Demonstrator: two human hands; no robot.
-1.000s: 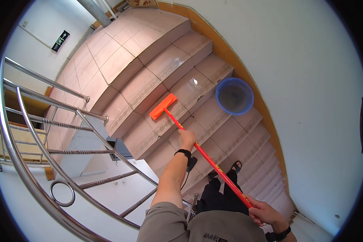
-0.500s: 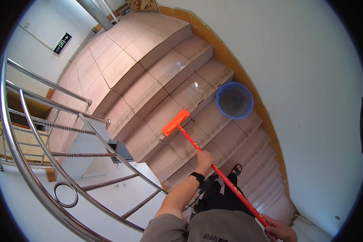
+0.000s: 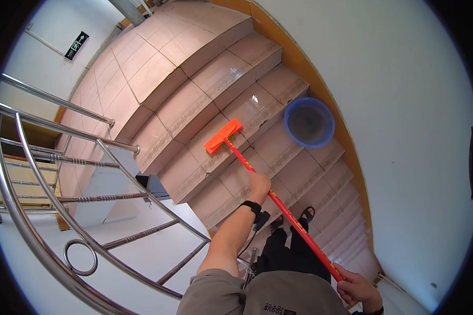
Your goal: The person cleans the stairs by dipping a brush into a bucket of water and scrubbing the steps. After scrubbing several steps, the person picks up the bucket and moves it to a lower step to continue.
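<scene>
A long-handled scrub brush (image 3: 223, 137) has an orange head with green bristles and a red pole. Its head rests on or just above a pinkish tiled stair tread (image 3: 192, 149), near the step's front edge. My left hand (image 3: 259, 185) is wrapped round the pole partway down from the head. Near the pole's other end, at the lower right, my right hand (image 3: 356, 287) is closed round it. A blue basin (image 3: 309, 122) with murky liquid in it stands on a step beside the wall, to the right of the brush head.
Steel railings (image 3: 63, 205) curve along the left of the stairs. A white wall (image 3: 404, 131) with a brown skirting strip bounds the right. The steps climb to a tiled landing (image 3: 136, 58) at the top. My sandalled feet (image 3: 307, 212) stand on lower steps.
The brush head has shifted up and slightly left, turning so that its green bristles now show. Both hands keep their hold on the pole. The camera view has shifted a little.
</scene>
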